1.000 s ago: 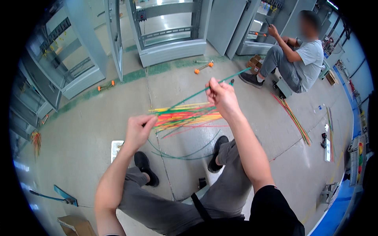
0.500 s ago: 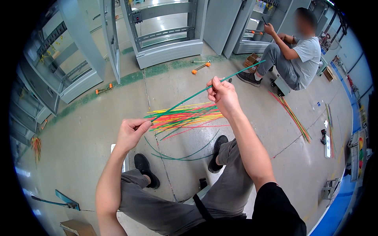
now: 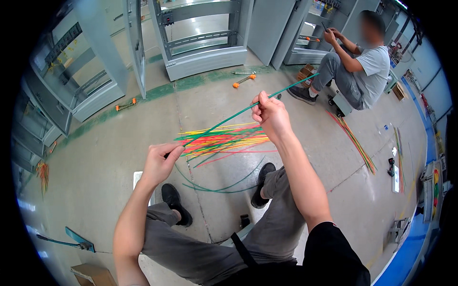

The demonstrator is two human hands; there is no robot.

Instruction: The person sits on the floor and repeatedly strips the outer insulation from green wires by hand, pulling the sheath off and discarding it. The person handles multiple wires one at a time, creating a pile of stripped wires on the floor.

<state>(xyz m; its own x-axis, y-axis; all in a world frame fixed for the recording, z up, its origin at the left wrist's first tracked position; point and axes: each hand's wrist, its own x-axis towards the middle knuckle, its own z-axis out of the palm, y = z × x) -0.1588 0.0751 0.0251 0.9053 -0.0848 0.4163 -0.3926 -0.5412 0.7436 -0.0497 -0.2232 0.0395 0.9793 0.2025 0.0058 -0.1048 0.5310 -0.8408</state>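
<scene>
A long green wire [image 3: 220,123] slants upward from left to right between my hands, held above the floor. My left hand [image 3: 161,161] pinches its lower end between thumb and fingers. Farther along, my right hand [image 3: 268,113] is closed round the wire, and the free end sticks out past it to the upper right. Below and behind the wire, a loose pile of red, yellow and green wires [image 3: 224,143] lies on the floor. Two curved green wires [image 3: 217,191] rest nearer, between my shoes.
Grey open cabinets [image 3: 205,65] line the far side. A person [image 3: 367,66] sits at the far right with a phone. Wire bundles [image 3: 355,143] lie to the right; orange-ended parts [image 3: 244,81] lie near the cabinets. A cardboard box [image 3: 93,275] stands at lower left.
My hands keep their grip on the green wire with almost no movement. The seated person has brought the other hand up to the phone.
</scene>
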